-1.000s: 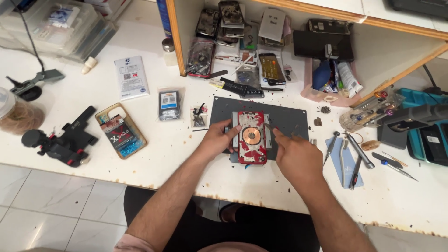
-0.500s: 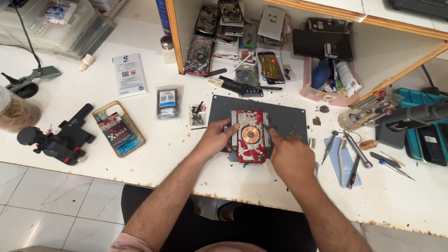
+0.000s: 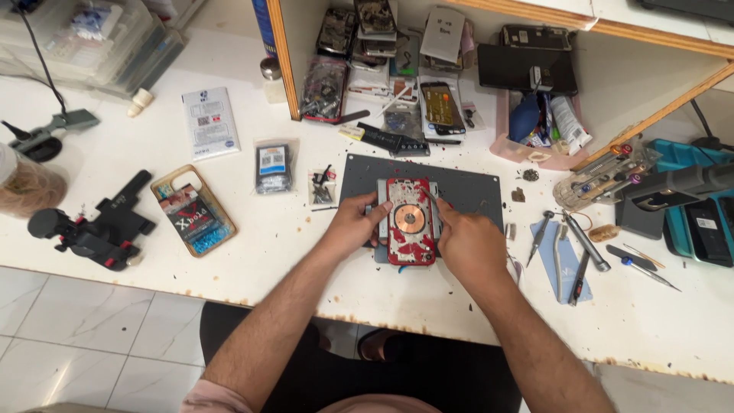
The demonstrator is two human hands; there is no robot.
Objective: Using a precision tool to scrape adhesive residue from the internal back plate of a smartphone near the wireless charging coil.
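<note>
Fingers of both my hands are clamped on the red phone back (image 3: 411, 222), which lies coil-side up in a metal holder on the dark grey work mat (image 3: 474, 191) in the middle of the white bench (image 3: 229, 252). My left hand (image 3: 353, 223) grips its left edge, curled tight; my right hand (image 3: 468, 243) presses the right edge, fingertips together at the upper corner. Screwdrivers (image 3: 569, 245) lie just right of the mat, a phone case (image 3: 193, 210) well to the left.
</note>
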